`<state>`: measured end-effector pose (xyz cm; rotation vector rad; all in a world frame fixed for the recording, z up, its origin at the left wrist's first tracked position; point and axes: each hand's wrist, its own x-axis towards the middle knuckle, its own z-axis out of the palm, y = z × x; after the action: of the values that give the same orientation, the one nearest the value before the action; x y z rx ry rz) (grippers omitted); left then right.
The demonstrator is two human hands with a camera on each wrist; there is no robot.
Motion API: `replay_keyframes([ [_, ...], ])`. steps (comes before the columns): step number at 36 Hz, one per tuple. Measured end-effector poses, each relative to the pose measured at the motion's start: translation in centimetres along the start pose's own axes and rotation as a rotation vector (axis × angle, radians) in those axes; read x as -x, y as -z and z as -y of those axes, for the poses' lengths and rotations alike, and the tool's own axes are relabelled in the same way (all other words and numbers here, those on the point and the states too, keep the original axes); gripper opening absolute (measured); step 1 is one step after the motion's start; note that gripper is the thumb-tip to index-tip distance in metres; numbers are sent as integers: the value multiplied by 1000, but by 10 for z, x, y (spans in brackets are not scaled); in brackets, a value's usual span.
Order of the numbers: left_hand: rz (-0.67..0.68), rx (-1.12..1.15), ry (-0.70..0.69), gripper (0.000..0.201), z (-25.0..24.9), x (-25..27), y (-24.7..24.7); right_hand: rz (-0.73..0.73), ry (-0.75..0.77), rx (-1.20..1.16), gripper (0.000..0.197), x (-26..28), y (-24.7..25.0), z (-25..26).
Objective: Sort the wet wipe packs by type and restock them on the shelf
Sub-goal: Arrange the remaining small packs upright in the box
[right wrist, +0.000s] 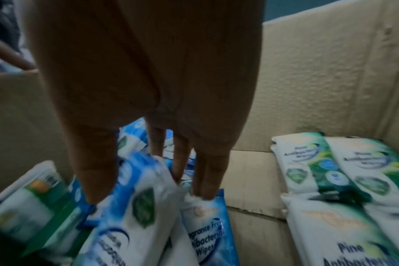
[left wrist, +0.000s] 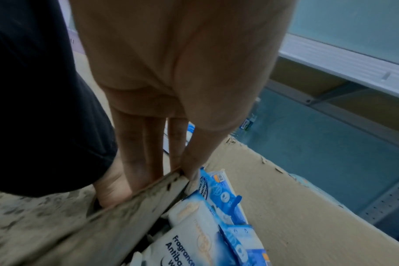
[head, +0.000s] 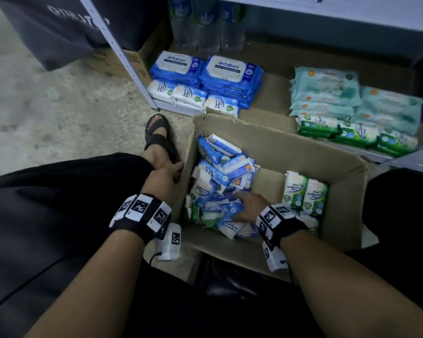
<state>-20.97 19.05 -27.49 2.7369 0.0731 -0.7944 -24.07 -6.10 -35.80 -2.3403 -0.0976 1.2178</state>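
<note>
Head view: A person crouches before a low shelf point(head: 274, 69), sorting wet wipe packs out of a cardboard box point(head: 291, 152) on the floor. The right hand point(head: 248, 206) reaches down into the jumble of blue packs point(head: 220, 176) heaped against the box's left side, fingers extended and resting on the pile, gripping nothing. The left hand point(head: 167, 173) clamps the box's left wall. Green pine packs point(head: 305, 193) stand together at the box's right side. On the shelf, blue packs are stacked at left and green ones at right, with room between.

Left wrist view: The left hand point(left wrist: 171, 126) pinches the worn rim of the cardboard box point(left wrist: 134, 198), fingers point(left wrist: 134, 154) outside and thumb point(left wrist: 194, 162) inside, steadying it. Blue-and-white packs lie just beneath the rim.

Right wrist view: The right hand point(right wrist: 148, 126) hangs palm down, fingertips point(right wrist: 205, 189) touching the top edges of two fragrance-free packs point(right wrist: 203, 225) that lie directly under it, their long axes running toward the camera. The thumb sits left of the nearer pack, fingers right, so closing the hand should take it. The right hand is plainly the nearer; the pine packs point(right wrist: 330, 171) sit well off to its right.
</note>
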Motion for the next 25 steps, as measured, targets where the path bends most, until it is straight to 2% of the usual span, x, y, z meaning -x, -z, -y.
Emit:
replay_keyframes([
  [3,-5,21,-28,57,4,-5,-2,-123,72,187,57,-4,1,14],
  [5,-5,51,-50,57,7,-6,0,-173,108,258,43,-9,5,26],
  [7,-6,72,-73,59,10,-7,2,-129,168,164,27,-13,7,42],
  [9,7,93,-88,62,13,-8,3,-59,227,31,20,-15,6,62],
  [15,9,198,-116,61,13,-8,5,4,161,57,42,-36,-25,91],
  [20,-8,279,-98,60,17,-8,1,19,106,38,49,-42,-39,98],
  [25,4,305,-84,62,21,-10,1,82,62,45,30,-53,-45,96],
])
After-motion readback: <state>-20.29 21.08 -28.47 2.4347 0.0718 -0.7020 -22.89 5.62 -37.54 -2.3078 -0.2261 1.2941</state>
